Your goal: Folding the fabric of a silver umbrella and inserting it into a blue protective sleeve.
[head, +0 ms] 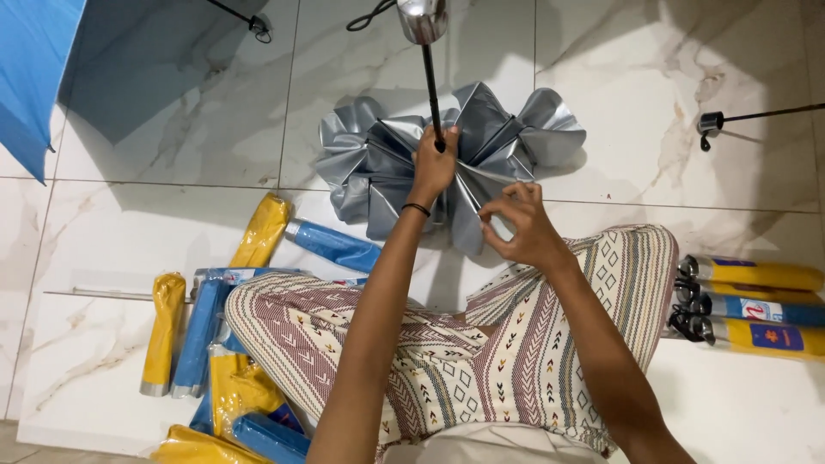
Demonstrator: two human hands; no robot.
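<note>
Silver fabric of a half-collapsed umbrella (pixel 387 159) lies bunched in folds on the pale marble floor (pixel 172 232), and both hands work at it. The fingers of the left hand (pixel 432 165) are closed in a fist around the black shaft (pixel 430 82) just above the canopy, so the shaft stands nearly upright and the cloth hangs evenly around it; this grip seems to keep the umbrella steady while the other hand arranges the folds. A thin dark band sits on the left wrist, and the forearm reaches straight forward from the body. The right hand (pixel 522 228) is beside the lower edge of the fabric, thumb and first finger brought together in a pinch, the other fingers spread loose; whether a fold is really between the fingertips I cannot tell. Its wrist bends inward and the forearm comes in from the right side.

At the top of the shaft there is a shiny metal handle (pixel 422 19) with a dark cord. The person sits with crossed legs in patterned trousers (pixel 481 361), so the umbrella is directly in front, within easy reach. Folded umbrellas in yellow and blue sleeves (pixel 206 331) lie to the left, more packed ones (pixel 756 309) to the right, near enough to take. An open blue umbrella (pixel 34 77) shows at the upper left corner
</note>
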